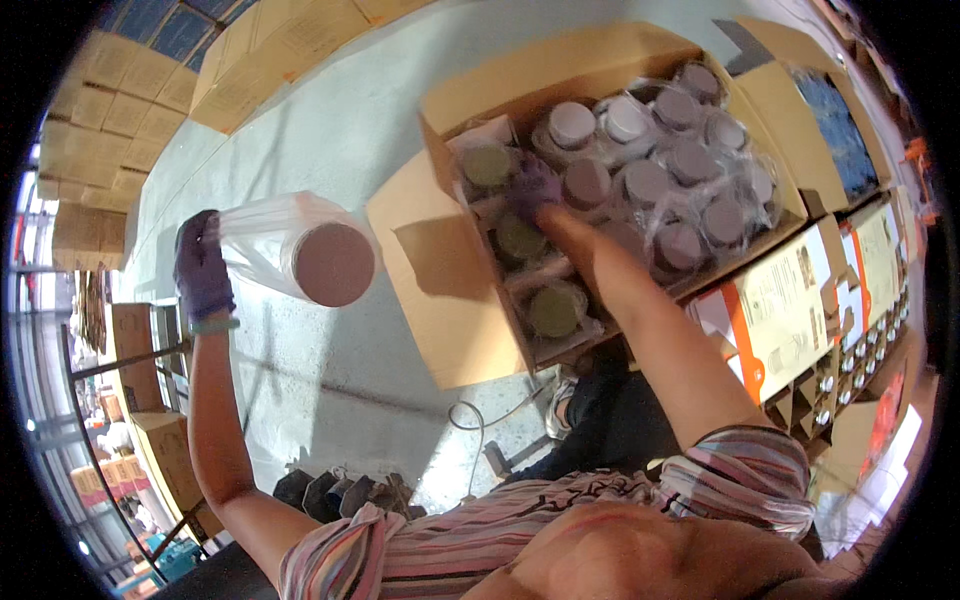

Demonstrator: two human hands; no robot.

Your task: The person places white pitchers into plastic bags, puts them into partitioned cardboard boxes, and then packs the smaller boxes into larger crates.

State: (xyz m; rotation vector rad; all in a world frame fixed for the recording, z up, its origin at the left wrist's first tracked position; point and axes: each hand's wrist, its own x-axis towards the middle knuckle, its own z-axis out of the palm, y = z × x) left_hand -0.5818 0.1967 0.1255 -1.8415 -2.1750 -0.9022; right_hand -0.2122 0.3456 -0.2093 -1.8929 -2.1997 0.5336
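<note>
Striped fabric of the person's shirt fills the bottom of the view, with both bare forearms reaching away from it. Purple gloves cover both hands. Out to the person's left, the left hand is raised, its fingers closed around the clear plastic wrapping of a bagged jar. That jar lies on its side in the air, just right of the fingers, its round brownish lid facing the viewer. Well apart from it, the right hand reaches down into an open cardboard box, resting on a row of wrapped jars with greenish lids. Whether those fingers are clenched or loose cannot be told; they press among the wrapping. Beyond the right fingers, the same box holds many wrapped jars with grey lids. Further right stand printed cartons. Under both hands is a pale concrete floor, with stacked cardboard boxes beyond the left fingers.
</note>
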